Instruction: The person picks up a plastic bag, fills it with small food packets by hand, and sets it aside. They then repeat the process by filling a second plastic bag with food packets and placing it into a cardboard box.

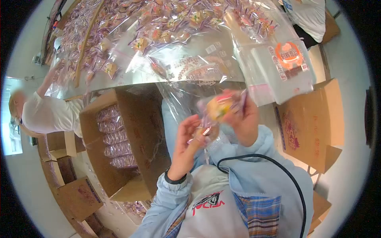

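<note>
My right hand (247, 123) is closed around a wrapped bun (219, 108) in clear film with purple edges; it is a little blurred. Just below and to the left, my left hand (185, 144), with a black band at its wrist, pinches another wrapped bun (208, 133). The two packets overlap in this view, in front of my chest. Beyond them a clear printed plastic bag (198, 71) lies over the table edge and hangs down toward my lap.
Many wrapped buns (166, 29) cover the table. A stack of flat plastic bags (274, 73) lies at its right. An open carton (139, 131) with rows of packets stands at my left, another carton (311, 127) at my right. One person (49, 113) works at the left, another (307, 16) stands at the upper right.
</note>
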The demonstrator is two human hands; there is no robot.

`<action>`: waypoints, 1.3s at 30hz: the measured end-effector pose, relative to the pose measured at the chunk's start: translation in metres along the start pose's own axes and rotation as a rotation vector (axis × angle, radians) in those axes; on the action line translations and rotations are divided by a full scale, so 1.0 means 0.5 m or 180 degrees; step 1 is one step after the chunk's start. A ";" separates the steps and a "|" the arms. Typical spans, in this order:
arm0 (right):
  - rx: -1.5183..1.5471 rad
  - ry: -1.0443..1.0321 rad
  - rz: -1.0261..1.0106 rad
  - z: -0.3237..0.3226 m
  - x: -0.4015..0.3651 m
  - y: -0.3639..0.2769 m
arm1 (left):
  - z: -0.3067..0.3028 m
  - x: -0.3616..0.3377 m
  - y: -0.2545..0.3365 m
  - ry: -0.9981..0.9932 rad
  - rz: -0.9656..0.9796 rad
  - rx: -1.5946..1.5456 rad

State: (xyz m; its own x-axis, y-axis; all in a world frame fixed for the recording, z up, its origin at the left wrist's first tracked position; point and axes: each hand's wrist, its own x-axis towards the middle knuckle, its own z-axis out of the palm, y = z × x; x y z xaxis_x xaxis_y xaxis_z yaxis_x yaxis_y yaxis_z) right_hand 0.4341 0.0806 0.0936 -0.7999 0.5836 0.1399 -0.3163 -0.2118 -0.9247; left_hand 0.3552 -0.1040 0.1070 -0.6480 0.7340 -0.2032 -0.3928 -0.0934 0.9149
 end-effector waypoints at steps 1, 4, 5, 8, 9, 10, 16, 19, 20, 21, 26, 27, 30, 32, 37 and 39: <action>0.0365 0.0233 -0.0037 -0.002 0.009 0.000 | -0.003 -0.001 -0.002 0.0123 -0.0034 -0.0169; 0.1259 0.0558 0.0193 -0.019 0.028 -0.019 | -0.024 -0.013 -0.001 0.0524 -0.0078 -0.0656; 0.0971 0.0595 0.0158 -0.013 0.025 -0.010 | -0.030 -0.017 0.000 0.0563 0.0340 -0.0213; 0.0504 0.0465 0.0174 0.001 0.014 0.011 | -0.049 -0.009 -0.007 0.0712 0.1519 0.1196; 0.0630 0.0252 0.0293 0.003 0.008 0.011 | -0.053 -0.009 -0.004 0.0716 0.1694 0.1328; 0.0755 0.0033 0.0413 0.006 0.005 0.011 | -0.056 -0.008 0.002 0.0724 0.1869 0.1458; 0.2168 0.0368 0.0981 0.005 0.026 0.029 | -0.056 -0.004 0.017 0.0940 0.2630 0.2285; 0.2314 0.0106 0.0959 0.012 0.032 0.026 | -0.060 -0.001 0.008 0.0974 0.2708 0.2343; 0.1898 -0.0102 0.0844 0.015 0.027 0.039 | -0.059 0.000 0.007 0.1003 0.2694 0.2418; 0.1479 -0.0306 0.0721 0.019 0.019 0.059 | -0.057 0.005 0.003 0.0997 0.2769 0.2248; 0.1857 -0.0053 0.1337 0.061 0.021 0.068 | -0.061 0.029 -0.028 0.1243 0.2827 0.1930; 0.1952 -0.0132 0.1380 0.064 0.024 0.068 | -0.062 0.032 -0.035 0.1337 0.2806 0.1986; 0.1839 -0.0333 0.1326 0.072 0.032 0.076 | -0.046 0.047 -0.051 0.1609 0.2542 0.1408; 0.1260 -0.0417 0.1115 0.092 0.026 0.086 | -0.042 0.050 -0.053 0.1564 0.2624 0.1460; 0.0640 0.0062 0.1572 0.095 -0.007 0.067 | -0.015 -0.015 -0.077 0.1349 0.1475 -0.0482; 0.0145 -0.0139 0.1331 0.075 -0.009 0.078 | -0.033 -0.010 -0.067 0.0835 0.1293 -0.1588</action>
State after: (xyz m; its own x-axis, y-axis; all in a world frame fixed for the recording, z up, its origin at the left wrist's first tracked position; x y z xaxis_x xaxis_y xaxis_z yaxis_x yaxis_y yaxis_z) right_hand 0.4060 0.0401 0.0702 -0.8847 0.4065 -0.2282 0.0187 -0.4583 -0.8886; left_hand 0.3608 -0.1159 0.0714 -0.9188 0.3944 -0.0137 -0.2980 -0.6706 0.6794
